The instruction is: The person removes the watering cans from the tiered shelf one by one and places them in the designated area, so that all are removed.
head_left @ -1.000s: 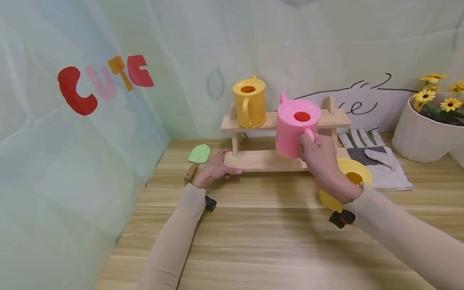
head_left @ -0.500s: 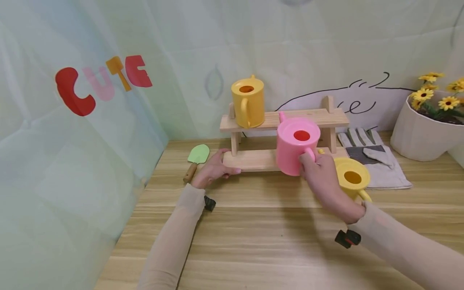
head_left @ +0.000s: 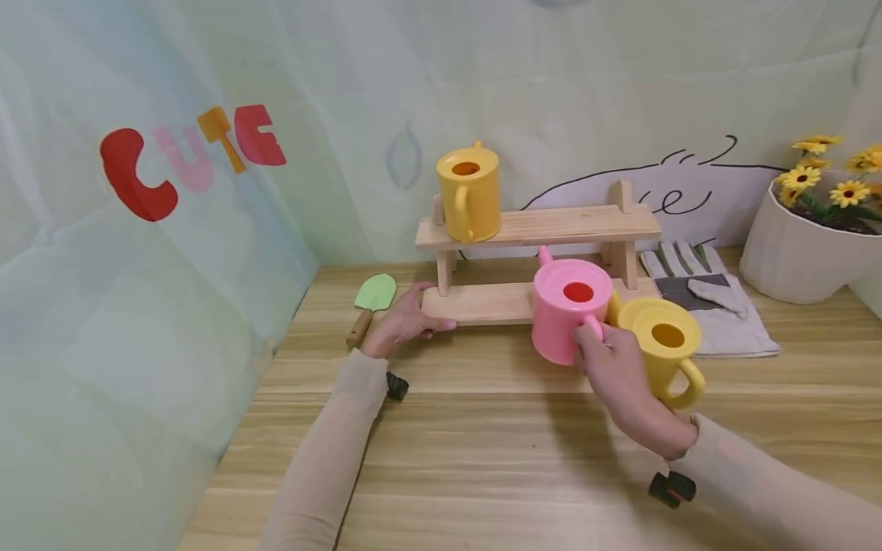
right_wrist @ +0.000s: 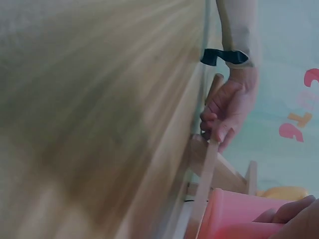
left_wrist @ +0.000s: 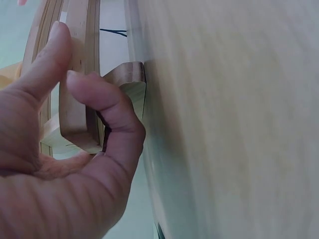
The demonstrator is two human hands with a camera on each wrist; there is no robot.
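Observation:
My right hand (head_left: pixel 616 375) grips the handle of a pink watering can (head_left: pixel 566 317), held at the front edge of the wooden rack's lower board. At the left end of the two-tier wooden rack (head_left: pixel 482 304), my left hand (head_left: pixel 406 321) holds the lower board. In the left wrist view the thumb and curled fingers of the left hand (left_wrist: pixel 94 164) close round the board's end (left_wrist: pixel 77 119). One yellow watering can (head_left: pixel 475 199) stands on the upper board's left side. A second, paler yellow watering can (head_left: pixel 658 344) is on the table just right of the pink one, partly behind my right hand.
A green-bladed trowel (head_left: pixel 375 295) with a wooden handle lies left of the rack. Work gloves (head_left: pixel 733 325) lie to its right, beside a white pot (head_left: pixel 792 252) of yellow flowers. A printed cloth backdrop (head_left: pixel 358 138) rises behind the wood-grain table (head_left: pixel 468 459).
My right hand has lowered the pink watering can from upper-board height to the front of the lower board. The paler yellow can shows more now. My left hand keeps its hold.

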